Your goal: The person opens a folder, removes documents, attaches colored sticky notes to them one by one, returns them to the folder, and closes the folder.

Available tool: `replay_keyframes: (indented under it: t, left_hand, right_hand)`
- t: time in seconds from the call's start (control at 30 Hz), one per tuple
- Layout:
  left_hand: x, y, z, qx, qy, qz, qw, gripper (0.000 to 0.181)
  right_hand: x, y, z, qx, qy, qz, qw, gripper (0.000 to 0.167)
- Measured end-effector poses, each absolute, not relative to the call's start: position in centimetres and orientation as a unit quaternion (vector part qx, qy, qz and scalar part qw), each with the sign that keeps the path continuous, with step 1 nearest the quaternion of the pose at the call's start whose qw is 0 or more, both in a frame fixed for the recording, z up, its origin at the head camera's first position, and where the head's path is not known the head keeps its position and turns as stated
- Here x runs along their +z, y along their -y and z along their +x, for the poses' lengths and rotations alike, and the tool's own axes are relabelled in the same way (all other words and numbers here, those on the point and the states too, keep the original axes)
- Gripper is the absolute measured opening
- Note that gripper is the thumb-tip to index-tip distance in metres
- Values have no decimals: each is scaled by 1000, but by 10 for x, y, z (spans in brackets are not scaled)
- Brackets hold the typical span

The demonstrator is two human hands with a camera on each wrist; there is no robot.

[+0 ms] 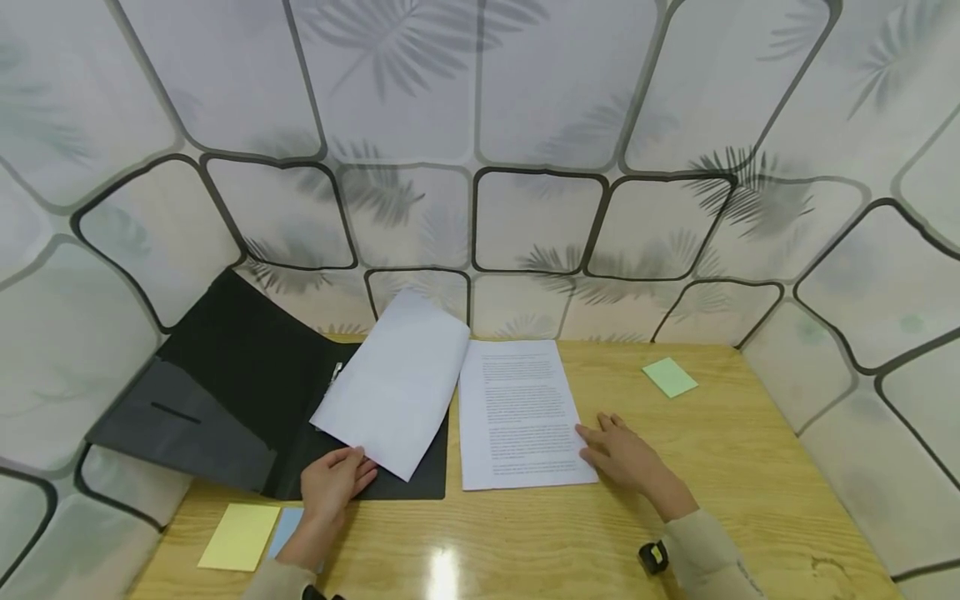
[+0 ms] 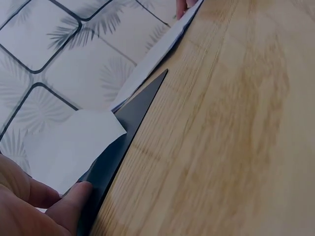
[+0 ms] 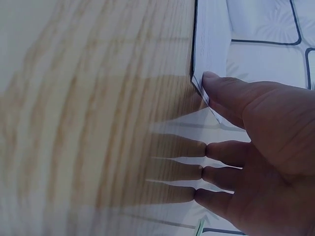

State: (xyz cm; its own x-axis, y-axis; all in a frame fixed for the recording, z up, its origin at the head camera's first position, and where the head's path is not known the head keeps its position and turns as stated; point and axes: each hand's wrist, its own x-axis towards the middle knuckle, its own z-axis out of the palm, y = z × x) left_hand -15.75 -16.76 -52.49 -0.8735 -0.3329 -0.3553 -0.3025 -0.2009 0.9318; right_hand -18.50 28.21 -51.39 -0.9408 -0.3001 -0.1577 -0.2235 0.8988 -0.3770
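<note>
A white sheet of paper (image 1: 397, 383), its printed side not visible, lies slanted over the right half of an open black folder (image 1: 240, 383). My left hand (image 1: 332, 485) pinches the sheet's lower edge between thumb and fingers; the left wrist view shows the thumb (image 2: 74, 204) close above the folder's edge. To the right lies a stack of printed pages (image 1: 525, 417), face up on the table. Against its right edge rests my right hand (image 1: 626, 454), fingers extended. In the right wrist view the thumb (image 3: 226, 88) touches the stack's corner while the other fingertips meet the tabletop.
A wooden table (image 1: 517, 542) carries everything. Yellow sticky notes (image 1: 238, 537) and partly covered blue ones (image 1: 285, 529) lie at the front left. A green sticky note pad (image 1: 670, 377) is at the back right. Patterned fabric walls (image 1: 540, 217) enclose the table's back and sides.
</note>
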Motion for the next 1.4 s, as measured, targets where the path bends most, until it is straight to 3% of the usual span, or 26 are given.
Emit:
replay_keyframes:
  t: [0.5,0.67,0.83,1.07,1.2,1.4]
  left_hand:
    - [-511,179,-148,-646,736,188,75,31]
    - [-510,157,-154,-567,810,84,121,20]
    - [-510,120,-160,-433,885,-71,155,24]
    - [-511,85,-166,-233,937,-256,52,43]
    - [-511,77,-167,-173,944,-280,-2,47]
    - [-513,74,-164,-151,945,-284,-54,51]
  right_hand:
    - [-512,-283,-186,-185,-968,-132,109,49]
    - [-509,-284,-185,-188,-967,-136,102,48]
    - [-508,-285,-185,-201,-964,-148,93,47]
    - [-511,-301,-200,-248,-962,-113,27,47]
    - [-512,-330,-216,-252,-964,-81,-2,52]
    - [-513,-385,-234,-244,-969,-35,15,68]
